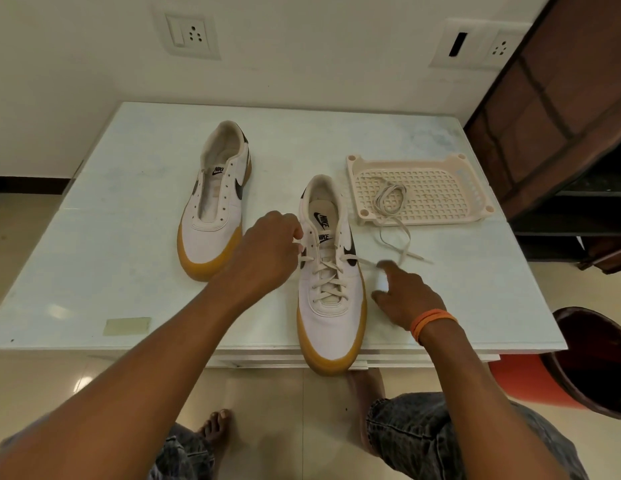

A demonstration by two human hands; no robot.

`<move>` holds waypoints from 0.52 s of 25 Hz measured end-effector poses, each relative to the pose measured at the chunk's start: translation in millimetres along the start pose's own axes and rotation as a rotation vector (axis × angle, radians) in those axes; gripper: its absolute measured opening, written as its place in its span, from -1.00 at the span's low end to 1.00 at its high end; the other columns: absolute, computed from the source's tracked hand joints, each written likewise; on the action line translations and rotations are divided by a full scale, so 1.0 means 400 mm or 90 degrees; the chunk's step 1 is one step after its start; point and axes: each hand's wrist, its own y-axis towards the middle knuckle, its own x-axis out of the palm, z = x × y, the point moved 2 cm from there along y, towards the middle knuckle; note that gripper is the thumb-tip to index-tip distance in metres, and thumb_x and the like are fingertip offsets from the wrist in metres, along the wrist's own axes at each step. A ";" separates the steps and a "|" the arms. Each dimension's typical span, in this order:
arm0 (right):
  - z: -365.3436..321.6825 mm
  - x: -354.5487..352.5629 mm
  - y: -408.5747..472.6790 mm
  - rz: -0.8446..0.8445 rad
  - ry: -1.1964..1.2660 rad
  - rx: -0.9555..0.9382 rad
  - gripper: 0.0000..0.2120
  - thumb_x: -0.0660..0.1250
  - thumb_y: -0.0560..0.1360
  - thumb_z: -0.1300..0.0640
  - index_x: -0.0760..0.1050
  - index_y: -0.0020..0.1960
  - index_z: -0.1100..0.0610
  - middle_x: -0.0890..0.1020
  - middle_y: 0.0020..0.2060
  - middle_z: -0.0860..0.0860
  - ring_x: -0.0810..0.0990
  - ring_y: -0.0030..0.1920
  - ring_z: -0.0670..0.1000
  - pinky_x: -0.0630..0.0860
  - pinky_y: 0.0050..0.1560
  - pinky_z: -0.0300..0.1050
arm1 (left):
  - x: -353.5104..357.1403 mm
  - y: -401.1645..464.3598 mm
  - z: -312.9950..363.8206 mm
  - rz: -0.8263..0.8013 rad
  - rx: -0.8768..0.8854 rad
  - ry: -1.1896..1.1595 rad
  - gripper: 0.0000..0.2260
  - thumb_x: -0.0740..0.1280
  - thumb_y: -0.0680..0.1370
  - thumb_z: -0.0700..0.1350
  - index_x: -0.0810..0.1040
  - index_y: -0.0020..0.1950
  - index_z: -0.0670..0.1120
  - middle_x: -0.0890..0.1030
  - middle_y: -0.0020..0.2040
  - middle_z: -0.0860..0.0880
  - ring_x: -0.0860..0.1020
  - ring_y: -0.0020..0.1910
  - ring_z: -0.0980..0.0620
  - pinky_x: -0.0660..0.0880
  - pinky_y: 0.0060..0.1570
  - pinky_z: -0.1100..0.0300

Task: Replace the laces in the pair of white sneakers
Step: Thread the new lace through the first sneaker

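The left hand [267, 251] pinches the lace [328, 271] at the upper eyelets of the laced sneaker [331, 306], centre frame. That lace's free end runs right past the right hand [406, 299], whose grip is blurred; I cannot tell it. The unlaced sneaker [215, 202] lies upper left, a spare lace [388, 199] in the tray [440, 195].

2 sneakers [328, 271] — 1 half-laced

Bare forearms, two orange bands [430, 322] on the right wrist, dark patterned shorts [416, 431], bare feet [215, 427].
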 end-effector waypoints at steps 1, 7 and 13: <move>0.002 0.009 0.000 -0.030 -0.042 0.003 -0.60 0.30 0.53 -0.02 0.29 0.31 0.02 0.59 0.04 0.12 0.60 -0.02 0.17 0.49 -0.05 -0.05 | 0.005 -0.011 0.019 -0.001 0.032 -0.009 -0.84 0.32 0.57 -0.11 0.54 0.14 -0.06 0.53 0.07 -0.01 0.53 0.00 0.04 0.46 -0.03 0.16; 0.012 -0.022 -0.023 -0.242 0.042 0.030 -0.75 0.42 0.48 -0.02 0.54 0.01 0.15 0.60 -0.24 0.06 0.61 -0.28 0.03 0.60 -0.27 -0.12 | 0.045 -0.052 0.087 -0.020 0.155 -0.017 -0.84 0.27 0.61 -0.09 0.51 0.17 -0.05 0.52 0.11 0.01 0.55 -0.01 0.03 0.52 -0.05 0.19; 0.103 -0.085 0.046 0.106 0.019 0.126 -0.78 0.22 0.55 0.17 0.48 0.18 0.09 0.55 0.12 0.14 0.59 -0.03 0.19 0.52 -0.02 -0.01 | 0.024 -0.031 0.059 0.030 0.103 -0.031 -0.84 0.28 0.59 -0.14 0.54 0.16 -0.06 0.53 0.09 -0.01 0.54 -0.01 0.02 0.51 -0.01 0.13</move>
